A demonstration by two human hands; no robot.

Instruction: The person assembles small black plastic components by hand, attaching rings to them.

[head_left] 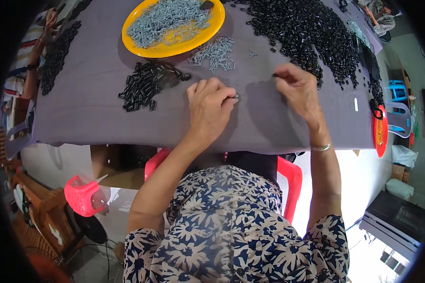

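Left hand (210, 106) pinches a small screw (235, 96), mostly hidden by fingers. Right hand (297, 87) pinches a black piece (275, 75) beside the black heap (307, 33). Bare cloth (89, 108) lies toward the near edge.

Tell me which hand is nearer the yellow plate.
Left. The left hand lies just below the yellow plate, past the loose screws. The right hand is farther right, at the black pile's edge.

A small metal screw (235, 96) sticks out sideways from the left hand (208, 111), and a small black plastic piece (275, 75) is pinched in the right hand (297, 89), both above the desk's (89, 118) near edge.
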